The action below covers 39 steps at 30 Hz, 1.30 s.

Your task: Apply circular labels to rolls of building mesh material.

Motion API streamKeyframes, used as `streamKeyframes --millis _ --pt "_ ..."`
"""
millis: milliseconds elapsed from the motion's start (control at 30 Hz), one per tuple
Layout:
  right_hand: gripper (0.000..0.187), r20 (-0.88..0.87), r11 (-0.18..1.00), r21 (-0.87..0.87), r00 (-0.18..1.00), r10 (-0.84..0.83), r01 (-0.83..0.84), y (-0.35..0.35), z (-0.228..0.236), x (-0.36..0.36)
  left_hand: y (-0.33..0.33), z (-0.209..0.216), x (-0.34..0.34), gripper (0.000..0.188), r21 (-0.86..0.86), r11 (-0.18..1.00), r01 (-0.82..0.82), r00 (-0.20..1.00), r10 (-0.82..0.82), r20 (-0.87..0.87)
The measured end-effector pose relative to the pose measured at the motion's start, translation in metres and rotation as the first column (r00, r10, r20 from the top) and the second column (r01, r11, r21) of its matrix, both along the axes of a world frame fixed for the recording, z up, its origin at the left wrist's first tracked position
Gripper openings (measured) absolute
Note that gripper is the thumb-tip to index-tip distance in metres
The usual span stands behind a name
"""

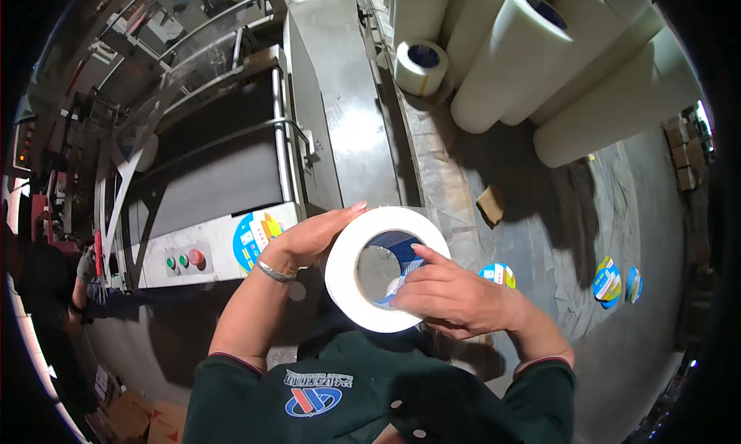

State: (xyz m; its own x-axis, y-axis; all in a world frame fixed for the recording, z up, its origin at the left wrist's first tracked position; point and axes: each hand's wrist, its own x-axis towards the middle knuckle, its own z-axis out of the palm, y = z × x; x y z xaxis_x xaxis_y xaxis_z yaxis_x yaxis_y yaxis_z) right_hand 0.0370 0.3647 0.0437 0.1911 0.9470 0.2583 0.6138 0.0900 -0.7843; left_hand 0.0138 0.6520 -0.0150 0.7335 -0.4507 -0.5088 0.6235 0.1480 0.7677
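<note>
A wide roll of white tape (349, 296) with a blue printed core sits in front of my chest, its flat side facing up. My right hand (461, 296) grips its right side, with fingers reaching into the core opening and the palm by the outer rim. My left hand (312, 239) holds the roll's left outer edge, fingers extended along the rim; part of that hand is hidden by the roll. A metal bracelet circles my left wrist. Just beyond my right hand lies a round blue and yellow label (498, 275).
At left stands a machine with a dark conveyor belt (220, 162), green and red buttons (197, 257) and a round label (253, 239). Tall white rolls (509, 66) and a shorter roll (421, 67) stand at far right. A brown scrap (490, 205) lies nearer. Another person's gloved hand (86, 266) shows far left.
</note>
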Motion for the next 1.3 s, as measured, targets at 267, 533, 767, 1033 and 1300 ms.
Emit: streamKeyframes --millis 267,533,767,1033,1300 --pt "0.043 0.290 0.956 -0.243 0.953 -0.088 0.162 -0.039 -0.054 -0.025 -0.049 -0.075 -0.046 0.045 -0.103 0.949 -0.297 0.932 0.265 -0.249" --pt "0.046 -0.592 0.523 -0.324 0.263 -0.762 0.788 0.013 -0.127 -0.099 -0.094 -0.088 -0.067 0.057 0.058 0.843 -0.535 0.833 0.514 0.205" --pt "0.051 -0.111 0.789 -0.156 0.783 -0.612 0.594 -0.051 -0.152 -0.079 -0.102 -0.113 -0.067 0.059 -0.125 0.837 -0.532 0.837 0.499 -0.224" --pt "0.052 0.259 0.584 -0.094 0.586 -0.768 0.806 -0.148 -0.238 0.022 -0.135 -0.180 -0.071 0.052 -0.113 0.606 -0.788 0.580 0.668 -0.466" --pt "0.030 0.333 0.008 -0.228 0.086 -0.939 0.974 -0.253 -0.366 0.074 -0.155 -0.185 -0.085 0.053 -0.121 0.669 -0.733 0.651 0.640 -0.407"
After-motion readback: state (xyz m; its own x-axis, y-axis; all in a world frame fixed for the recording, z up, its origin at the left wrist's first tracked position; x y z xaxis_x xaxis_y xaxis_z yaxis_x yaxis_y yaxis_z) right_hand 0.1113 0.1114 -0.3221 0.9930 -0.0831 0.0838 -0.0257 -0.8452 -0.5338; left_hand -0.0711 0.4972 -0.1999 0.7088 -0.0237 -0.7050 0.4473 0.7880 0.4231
